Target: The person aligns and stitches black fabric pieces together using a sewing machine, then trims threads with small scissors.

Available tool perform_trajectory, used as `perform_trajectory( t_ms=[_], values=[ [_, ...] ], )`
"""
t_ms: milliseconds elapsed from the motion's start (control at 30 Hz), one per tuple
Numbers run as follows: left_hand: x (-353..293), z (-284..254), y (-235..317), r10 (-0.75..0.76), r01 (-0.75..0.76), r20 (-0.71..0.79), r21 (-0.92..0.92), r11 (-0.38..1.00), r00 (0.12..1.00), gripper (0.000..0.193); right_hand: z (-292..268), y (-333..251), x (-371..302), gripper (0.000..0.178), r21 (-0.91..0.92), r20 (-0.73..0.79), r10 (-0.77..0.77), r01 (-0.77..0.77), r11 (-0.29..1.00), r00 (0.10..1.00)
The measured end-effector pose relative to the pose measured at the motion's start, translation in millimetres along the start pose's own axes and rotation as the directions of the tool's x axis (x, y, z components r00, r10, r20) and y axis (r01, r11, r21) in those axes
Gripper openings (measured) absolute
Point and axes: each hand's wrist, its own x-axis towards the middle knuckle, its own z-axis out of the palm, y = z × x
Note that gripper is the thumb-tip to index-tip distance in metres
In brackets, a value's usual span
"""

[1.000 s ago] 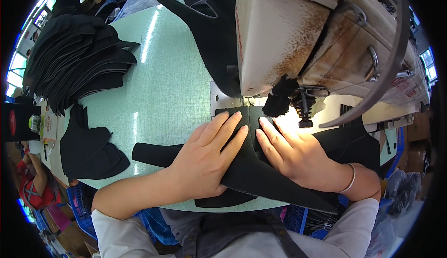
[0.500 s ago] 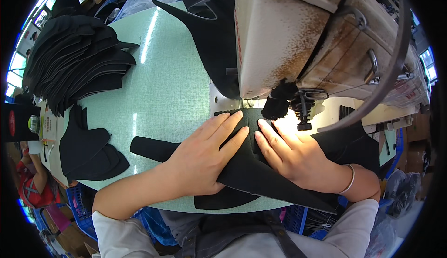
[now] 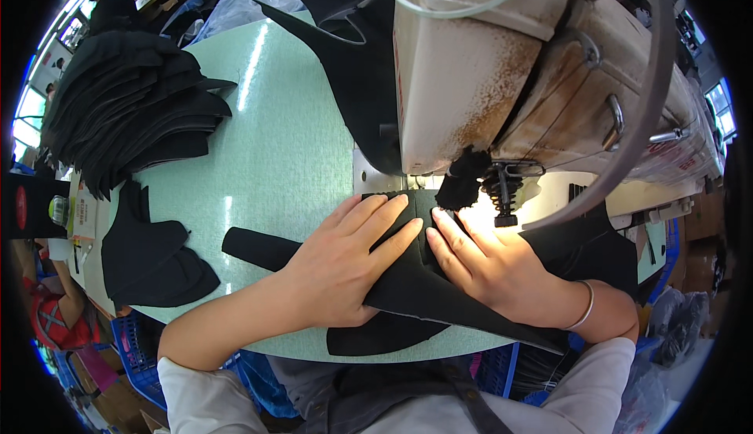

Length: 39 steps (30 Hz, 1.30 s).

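Fabric [image 3: 443, 297]: black pieces overlapping on the table [image 3: 290, 159], under both hands, with the far edge just beside the front of the machine.
Left hand [image 3: 349, 261]: palm down on the fabric, fingers stretched forward and slightly apart (its grip is not clamped on anything that shows).
Right hand [image 3: 498, 265]: palm down on the other side of the fabric's lengthwise line, grip likewise loose, fingers laid out flat; a bracelet [image 3: 584, 306] circles the wrist.
Machine [image 3: 463, 65]: pale, stained brown, a lamp glow beneath its arm.
Stack [image 3: 133, 112]: many black pieces, layered, at the far left of the table.
Small pile [image 3: 153, 254]: a few more black pieces, nearer the person.
Left basket [image 3: 141, 363]: blue, below the table's left edge; its contents are too dark to make out.
Right basket [image 3: 496, 370]: blue, below the near edge, with dark pieces beside its wall (whether inside, I cannot tell).
Bag [image 3: 682, 320]: clear plastic, something dark within, far right.
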Motion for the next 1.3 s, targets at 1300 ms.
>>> perform_trajectory(
  t_ms=[1300],
  values=[
    [7, 2, -11, -0.004, 0.010, -0.070, 0.097, 0.995, 0.998, 0.083, 0, 22, 7, 0.029, 0.104, -0.031, 0.083, -0.080, 0.991, 0.996]
  ],
)
